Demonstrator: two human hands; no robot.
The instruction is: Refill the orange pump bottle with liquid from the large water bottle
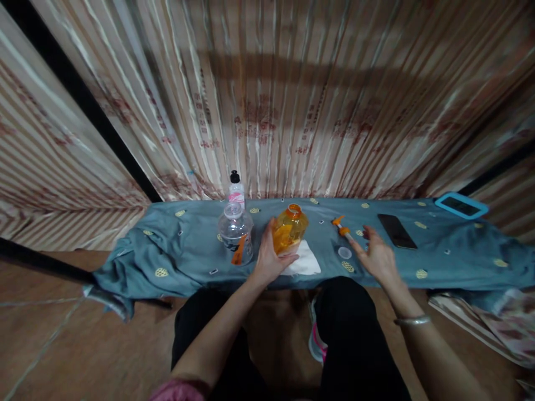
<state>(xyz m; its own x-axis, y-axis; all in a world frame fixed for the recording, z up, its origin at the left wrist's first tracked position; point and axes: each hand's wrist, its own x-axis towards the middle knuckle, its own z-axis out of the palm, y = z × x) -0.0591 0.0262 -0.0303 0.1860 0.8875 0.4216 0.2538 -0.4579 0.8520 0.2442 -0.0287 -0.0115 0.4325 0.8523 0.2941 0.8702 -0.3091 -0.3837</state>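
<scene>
My left hand (pixel 273 253) is wrapped round the side of an orange see-through bottle (pixel 292 228) with an uncapped neck, tilted slightly on the bench. Part of a white cloth or tissue (pixel 307 262) lies under it. My right hand (pixel 378 256) is open, thumb and fingers apart, just right of an orange pump head (pixel 343 229) lying on the bedspread-like cover. Whether the thumb touches the pump's end I cannot tell. A small clear round lid (pixel 345 253) lies below the pump. Left of the orange bottle stands a clear, uncapped plastic bottle (pixel 236 234) with an orange-and-black label.
A small bottle with a black cap (pixel 236 190) stands behind the clear bottle. To the right lie a black phone (pixel 397 231) and a blue-framed device (pixel 461 206). The narrow bench has a grey-green patterned cover (pixel 188 245); a striped curtain (pixel 267 100) hangs behind.
</scene>
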